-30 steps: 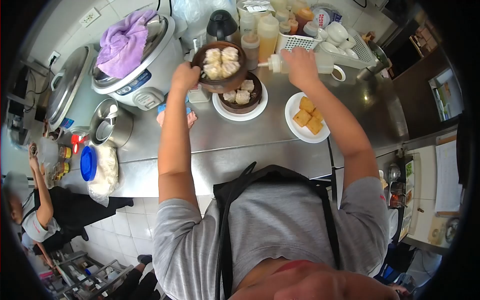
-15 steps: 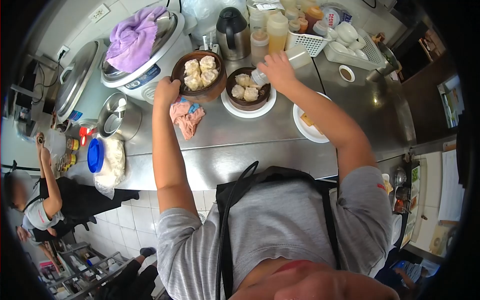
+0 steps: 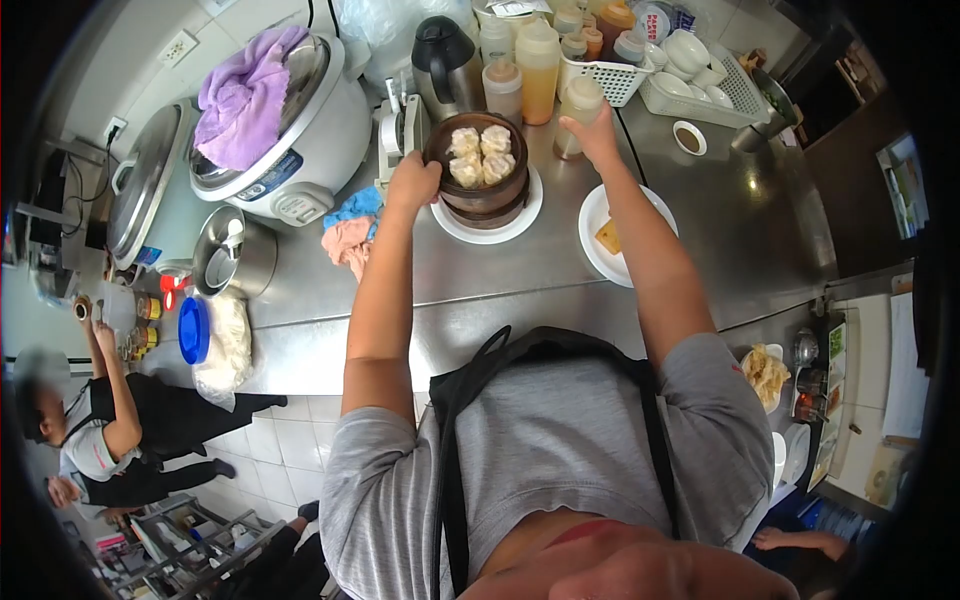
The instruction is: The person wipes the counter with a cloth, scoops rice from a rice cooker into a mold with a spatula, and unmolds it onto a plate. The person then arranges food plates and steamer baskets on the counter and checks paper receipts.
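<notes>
My left hand (image 3: 413,182) grips the left rim of a round steamer basket (image 3: 521,190) with several pale dumplings (image 3: 481,157) in it. That basket sits over a second steamer basket (image 3: 490,217) on a white plate (image 3: 534,215); the lower one's contents are hidden. My right hand (image 3: 597,132) is closed around a clear squeeze bottle (image 3: 581,103), which stands upright with its base at the steel counter. Below my right hand, a white plate (image 3: 593,245) holds golden fried pieces (image 3: 608,237), partly hidden by my forearm.
Large cookers (image 3: 330,130), one under a purple towel (image 3: 245,105), stand at left. A thermos (image 3: 445,70), sauce bottles (image 3: 538,70) and a basket of white bowls (image 3: 735,100) line the back. A sauce dish (image 3: 690,138) lies right. A co-worker (image 3: 100,425) stands far left.
My left hand has moved its basket right, onto the lower one. The bottle, tipped over the lower basket half a second ago, is now upright to the right of the baskets.
</notes>
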The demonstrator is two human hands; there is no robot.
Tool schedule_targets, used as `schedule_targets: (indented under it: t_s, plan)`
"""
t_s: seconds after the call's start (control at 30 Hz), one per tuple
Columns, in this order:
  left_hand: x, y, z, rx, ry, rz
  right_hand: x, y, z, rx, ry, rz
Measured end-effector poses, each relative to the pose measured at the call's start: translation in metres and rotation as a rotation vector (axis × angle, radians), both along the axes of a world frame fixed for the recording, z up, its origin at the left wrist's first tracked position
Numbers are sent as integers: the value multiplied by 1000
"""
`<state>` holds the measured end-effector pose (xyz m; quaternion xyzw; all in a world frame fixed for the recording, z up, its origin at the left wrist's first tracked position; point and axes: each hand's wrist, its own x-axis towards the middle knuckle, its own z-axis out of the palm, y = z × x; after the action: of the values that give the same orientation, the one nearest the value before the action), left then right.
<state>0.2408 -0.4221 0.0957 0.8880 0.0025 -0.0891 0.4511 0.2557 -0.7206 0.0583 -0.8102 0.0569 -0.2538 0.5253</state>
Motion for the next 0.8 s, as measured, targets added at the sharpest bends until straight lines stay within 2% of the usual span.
schedule_targets:
  t_s: [0.13,0.23,0.33,0.43,0.5,0.57,0.6,0.7,0.73,0.8]
  plan:
    - [1,-2,-14,55,-8,-16,2,-1,-7,-13,-1,-10]
    - [-7,-3,-11,82,-11,-30,10,1,-35,-23,89,-206]
    - [-15,-1,-16,78,-66,-12,-24,24,-32,141,178,-322]
    - [-27,-1,-10,27,-17,0,-59,55,-27,269,258,-122]
    - [-31,7,-23,171,-68,10,-69,65,-41,253,256,-21]
    - [-41,18,-41,80,-81,24,-76,69,-51,270,268,63]
    - [-65,18,1,-149,185,47,-81,68,-52,294,279,84]
    - [-56,77,-63,85,-284,238,-100,69,-37,372,321,110]
    - [-61,92,-55,242,-312,340,-107,68,-31,402,338,105]
    - [-58,126,-84,545,-543,500,-117,71,-26,447,297,143]
